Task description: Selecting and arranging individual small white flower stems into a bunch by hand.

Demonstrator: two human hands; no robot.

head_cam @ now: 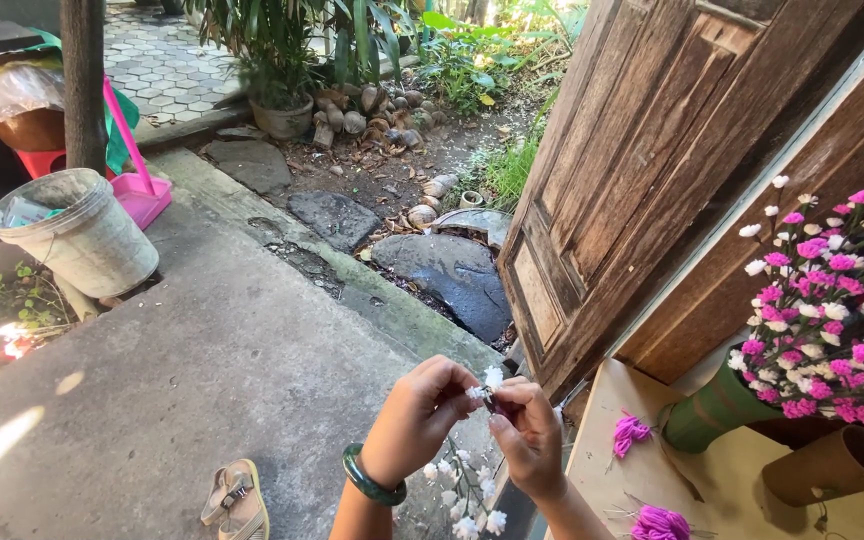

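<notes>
My left hand (420,415), with a green bangle (370,480) on its wrist, and my right hand (529,432) meet at the bottom centre. Together their fingertips pinch a small white flower (489,380) at the top of a thin stem. More small white blossoms (467,500) hang on that stem below my hands. Two loose pink flower tufts (629,432) lie on the pale wooden surface (732,480) to the right of my right hand.
A green vase (714,408) of pink and white flowers (832,310) leans at the right beside a brown tube (832,465). An old wooden door (652,170) stands open behind it. A sandal (237,500), white bucket (77,235), pink dustpan (142,190) and potted plant (282,115) stand about the concrete yard.
</notes>
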